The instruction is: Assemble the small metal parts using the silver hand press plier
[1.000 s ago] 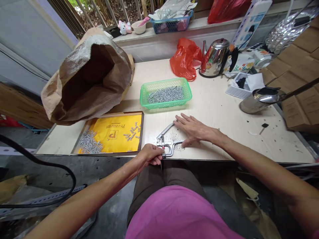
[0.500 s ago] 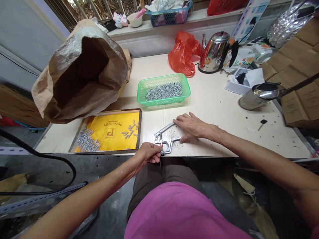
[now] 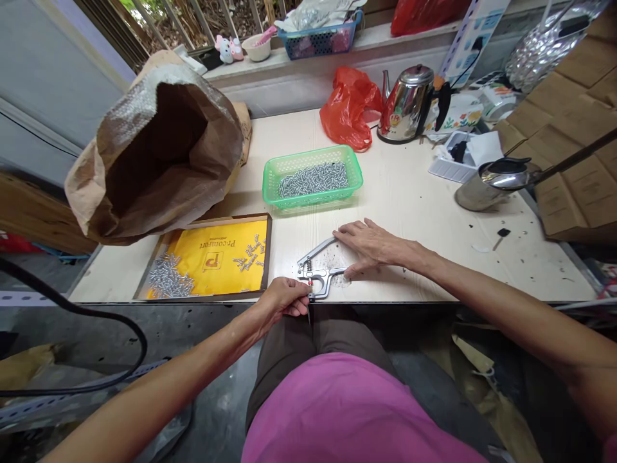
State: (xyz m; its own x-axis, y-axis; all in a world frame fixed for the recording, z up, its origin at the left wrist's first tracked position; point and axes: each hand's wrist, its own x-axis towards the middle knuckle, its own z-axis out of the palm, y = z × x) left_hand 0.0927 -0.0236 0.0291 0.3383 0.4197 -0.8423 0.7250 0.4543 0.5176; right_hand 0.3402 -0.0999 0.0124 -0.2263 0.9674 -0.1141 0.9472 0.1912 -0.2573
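Note:
A metal plier-like hand press [image 3: 318, 273] lies at the front edge of the pale table [image 3: 424, 212]. My right hand [image 3: 369, 245] rests on its two handles, fingers curled round them. My left hand [image 3: 285, 298] is pinched at the tool's jaws by the table edge, holding a thin pin that points down. A green basket [image 3: 312, 176] full of small metal pieces stands behind the tool. A yellow-lined tray [image 3: 212, 257] with more metal pieces lies to the left.
A big open brown paper sack [image 3: 159, 148] lies at the back left. A red plastic bag [image 3: 349, 106], a steel kettle [image 3: 407, 103], a steel ladle [image 3: 501, 177] and cardboard boxes [image 3: 569, 148] crowd the back right. A black cable [image 3: 96, 321] loops at the left.
My right hand's fingers have drawn in from lying flat onto the tool's handles. The left hand stays pinched at the jaws. The view has shifted a little.

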